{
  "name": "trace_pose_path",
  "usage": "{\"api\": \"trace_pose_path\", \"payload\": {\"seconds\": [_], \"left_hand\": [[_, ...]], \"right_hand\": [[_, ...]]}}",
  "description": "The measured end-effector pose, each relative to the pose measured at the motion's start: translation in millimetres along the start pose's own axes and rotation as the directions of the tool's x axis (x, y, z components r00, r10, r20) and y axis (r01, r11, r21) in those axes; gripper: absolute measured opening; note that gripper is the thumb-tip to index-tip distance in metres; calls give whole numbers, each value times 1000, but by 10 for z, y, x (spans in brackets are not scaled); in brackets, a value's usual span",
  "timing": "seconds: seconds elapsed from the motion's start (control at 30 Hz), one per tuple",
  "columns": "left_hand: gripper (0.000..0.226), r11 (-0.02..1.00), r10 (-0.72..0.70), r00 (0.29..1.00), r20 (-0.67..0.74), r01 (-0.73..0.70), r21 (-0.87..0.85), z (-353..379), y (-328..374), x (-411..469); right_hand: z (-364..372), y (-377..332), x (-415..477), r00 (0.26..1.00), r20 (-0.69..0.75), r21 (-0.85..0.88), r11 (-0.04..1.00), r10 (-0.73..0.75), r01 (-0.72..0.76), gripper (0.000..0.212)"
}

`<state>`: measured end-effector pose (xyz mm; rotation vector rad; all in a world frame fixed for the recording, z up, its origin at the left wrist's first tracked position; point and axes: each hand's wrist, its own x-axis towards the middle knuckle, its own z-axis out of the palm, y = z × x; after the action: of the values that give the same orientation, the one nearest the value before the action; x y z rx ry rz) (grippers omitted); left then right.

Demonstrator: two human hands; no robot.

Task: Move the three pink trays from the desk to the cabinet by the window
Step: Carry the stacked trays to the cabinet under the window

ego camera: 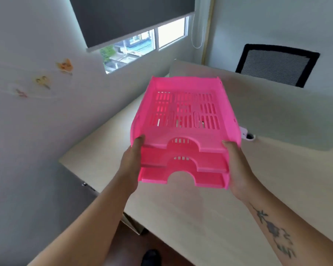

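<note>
Three pink slotted trays (185, 120) are stacked one on another and held in the air above the pale wooden desk (258, 169). My left hand (132, 162) grips the stack's left side, thumb on the top tray's rim. On the right side my right hand (235, 167) clasps the stack the same way. The low pale cabinet (104, 143) stands to the left along the wall, under the window (142, 47). The lower two trays show only their front edges.
A black mesh office chair (275, 64) stands behind the desk at the right. A white cable grommet (248, 135) sits in the desk just right of the trays. Stickers (65, 66) dot the left wall. A dark shoe (150, 258) shows on the floor below.
</note>
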<state>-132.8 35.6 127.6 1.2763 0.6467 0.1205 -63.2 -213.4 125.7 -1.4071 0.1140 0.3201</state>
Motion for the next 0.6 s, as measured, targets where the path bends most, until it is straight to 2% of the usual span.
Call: {"api": "trace_pose_path", "payload": {"seconds": [0.13, 0.27, 0.43, 0.5, 0.6], "left_hand": [[53, 988, 47, 967, -249, -82, -133, -530, 18, -564], [58, 970, 66, 876, -477, -168, -174, -1241, 8, -1314], [73, 938, 88, 706, -702, -296, -180, -2277, -32, -2359], [72, 931, 129, 655, -744, -338, -136, -2629, -109, -2842], [62, 912, 111, 560, -821, -385, -139, -3154, -295, -3545]], "right_hand": [[520, -76, -139, 975, 221, -77, 997, 19, -2, 42], [1249, 32, -525, 912, 404, -100, 994, 76, -38, 40], [2278, 290, -1323, 747, 645, -166, 983, 164, -72, 46], [2653, 433, -1712, 659, 732, -177, 982, 176, -66, 47], [3167, 672, -2393, 531, 830, -182, 983, 170, -29, 45]]}}
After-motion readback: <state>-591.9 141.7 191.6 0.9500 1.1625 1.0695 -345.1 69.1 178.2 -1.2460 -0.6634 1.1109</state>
